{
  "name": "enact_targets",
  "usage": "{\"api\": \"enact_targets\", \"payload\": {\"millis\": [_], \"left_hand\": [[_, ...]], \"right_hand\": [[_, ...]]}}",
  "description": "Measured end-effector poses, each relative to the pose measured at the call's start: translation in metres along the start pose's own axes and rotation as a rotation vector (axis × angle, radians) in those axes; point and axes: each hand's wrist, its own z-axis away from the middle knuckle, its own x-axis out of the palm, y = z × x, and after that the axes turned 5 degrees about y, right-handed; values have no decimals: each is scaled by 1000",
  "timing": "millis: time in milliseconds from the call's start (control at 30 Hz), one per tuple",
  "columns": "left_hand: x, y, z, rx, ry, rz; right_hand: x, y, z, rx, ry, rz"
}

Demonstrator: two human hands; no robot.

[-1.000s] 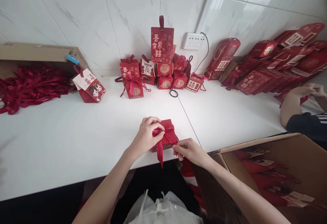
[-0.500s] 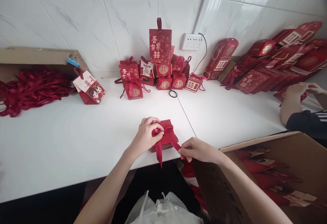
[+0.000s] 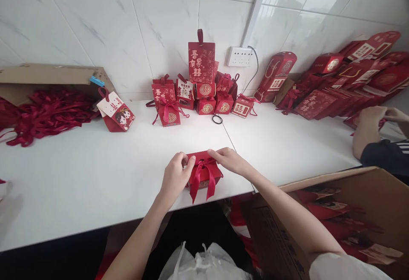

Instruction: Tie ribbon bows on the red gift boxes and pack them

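Observation:
A small red gift box point(image 3: 200, 182) sits near the table's front edge, with a red ribbon bow point(image 3: 202, 165) across its top. Two ribbon tails hang down over the front of the box. At the box's left side, my left hand point(image 3: 177, 172) is closed, thumb and fingers pinching at the left loop of the bow. From the right, my right hand point(image 3: 229, 160) pinches the bow's other loop, thumb at the box's upper edge. The fingers partly hide both loops.
Several finished red gift boxes point(image 3: 206, 89) are stacked against the wall. Loose red ribbons point(image 3: 54, 116) spill from a carton at left, beside a printed box point(image 3: 119, 118). An open carton point(image 3: 377, 186) stands at front right. Another person's hands point(image 3: 370, 122) work at far right.
My right hand has left the ribbon tail and moved up to the bow's right side. My left hand has shifted to its left side. Both tails now hang free in front.

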Motion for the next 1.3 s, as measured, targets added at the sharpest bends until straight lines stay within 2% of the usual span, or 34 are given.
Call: {"api": "enact_targets", "payload": {"millis": [100,267,367,467,733,833,967,1033,1133,1200,1233,1300], "left_hand": [[2,0,5,0,3,55],[7,-2,15,-111,1,138],[9,-1,17,-108,5,164],[12,-1,17,-96,17,178],[15,-1,15,-93,16,184],[12,0,12,-116,-28,219],[3,0,7,-153,-86,273],[1,0,5,-151,-95,287],[1,2,3,-105,-81,255],[4,3,3,-46,-19,232],[6,5,3,0,30,227],[10,9,6,154,151,222]], "right_hand": [[7,3,2,-56,23,-46],[17,18,11,-139,87,-184],[21,26,15,-213,133,-213],[23,31,16,-241,123,-284],[27,44,7,-202,-8,-574],[22,48,3,-98,-61,-514],[6,50,3,-2,55,-376],[1,50,6,-67,49,-399],[2,49,12,-245,-111,-330],[7,48,16,-338,-157,-208],[9,47,18,-385,-129,-148],[12,45,23,-506,6,-40]]}}
